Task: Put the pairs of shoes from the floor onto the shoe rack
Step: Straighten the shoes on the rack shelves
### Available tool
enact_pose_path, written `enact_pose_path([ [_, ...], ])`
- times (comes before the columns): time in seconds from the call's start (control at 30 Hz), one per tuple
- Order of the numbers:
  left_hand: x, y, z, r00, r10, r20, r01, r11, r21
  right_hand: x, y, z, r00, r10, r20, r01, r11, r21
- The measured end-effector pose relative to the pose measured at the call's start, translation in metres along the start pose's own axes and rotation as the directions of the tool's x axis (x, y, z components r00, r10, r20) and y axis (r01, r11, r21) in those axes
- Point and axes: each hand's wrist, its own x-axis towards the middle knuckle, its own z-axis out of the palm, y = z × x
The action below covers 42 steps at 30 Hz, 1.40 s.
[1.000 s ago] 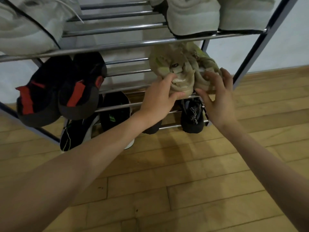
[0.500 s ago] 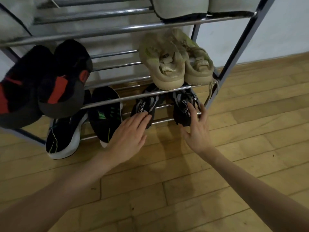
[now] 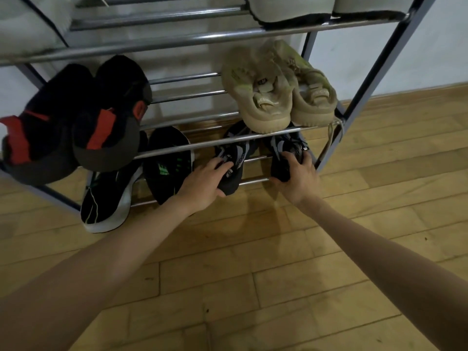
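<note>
A metal shoe rack (image 3: 192,150) stands against the wall. On its bottom shelf at the right lie two small dark sandals. My left hand (image 3: 202,183) grips the heel of the left dark sandal (image 3: 234,158). My right hand (image 3: 297,179) grips the heel of the right dark sandal (image 3: 283,154). Just above them, on the middle shelf, rests a beige pair of shoes (image 3: 276,92), heels toward me.
A black and red pair (image 3: 76,122) sits on the middle shelf at left. A black pair with green marks and white soles (image 3: 141,178) lies on the bottom shelf, left of my hand. Pale shoes (image 3: 291,8) fill the top shelf. Wooden floor (image 3: 253,274) spreads below.
Both hands left the beige pair on the middle shelf, dropped to the bottom shelf and closed on the heels of the two dark sandals.
</note>
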Motion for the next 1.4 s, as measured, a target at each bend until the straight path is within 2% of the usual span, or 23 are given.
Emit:
enact_pose_path([
  [0.1,-0.003,0.007,0.005,0.998,0.014,-0.06,-0.017,0.999,-0.045,-0.001,0.007,0.001,0.998,0.003,-0.056,0.003,0.995,0.103],
  [0.2,-0.006,0.025,0.013,0.986,-0.018,-0.164,0.006,0.997,-0.074,-0.003,0.013,-0.001,0.991,-0.027,-0.13,0.04,0.994,0.102],
  [0.33,0.0,0.065,0.021,0.96,-0.072,-0.269,0.044,0.993,-0.11,-0.002,0.02,0.001,0.991,-0.067,-0.119,0.081,0.99,0.117],
  [0.5,0.01,0.098,0.032,0.936,-0.168,-0.309,0.147,0.985,-0.09,-0.016,0.034,0.002,0.992,-0.082,-0.092,0.103,0.962,0.252],
  [0.63,0.015,0.097,0.045,0.924,-0.171,-0.341,0.166,0.985,-0.046,-0.029,0.044,0.006,0.984,-0.107,-0.139,0.138,0.962,0.234],
  [0.87,0.024,0.085,0.049,0.932,-0.105,-0.348,0.052,0.986,-0.157,-0.025,0.046,0.012,0.988,-0.072,-0.139,0.106,0.962,0.253],
  [0.93,0.009,0.075,0.044,0.943,-0.045,-0.329,-0.016,0.983,-0.181,-0.035,0.038,0.014,0.975,-0.043,-0.218,0.096,0.966,0.241],
  [1.0,-0.019,0.062,0.037,0.938,0.01,-0.347,-0.078,0.98,-0.182,-0.053,0.026,0.018,0.928,-0.078,-0.364,0.143,0.977,0.156],
  [1.07,-0.054,0.045,0.031,0.896,0.029,-0.442,-0.127,0.973,-0.193,-0.075,0.009,0.024,0.883,-0.247,-0.399,0.291,0.955,0.053],
  [1.17,-0.105,0.007,0.026,0.761,-0.025,-0.649,-0.096,0.984,-0.151,-0.096,-0.023,0.037,0.842,-0.479,-0.248,0.515,0.85,0.109],
  [1.27,-0.147,-0.039,0.023,0.621,-0.279,-0.732,0.166,0.96,-0.225,-0.098,-0.064,0.052,0.836,-0.537,-0.118,0.549,0.804,0.229],
  [1.33,-0.17,-0.07,0.021,0.522,-0.49,-0.698,0.392,0.865,-0.314,-0.094,-0.094,0.063,0.845,-0.533,-0.041,0.521,0.805,0.282],
  [1.37,-0.177,-0.082,0.021,0.506,-0.553,-0.662,0.468,0.82,-0.328,-0.091,-0.104,0.068,0.853,-0.521,-0.001,0.497,0.814,0.301],
  [1.4,-0.181,-0.093,0.021,0.526,-0.582,-0.621,0.51,0.799,-0.317,-0.088,-0.114,0.072,0.861,-0.508,0.038,0.471,0.822,0.322],
])
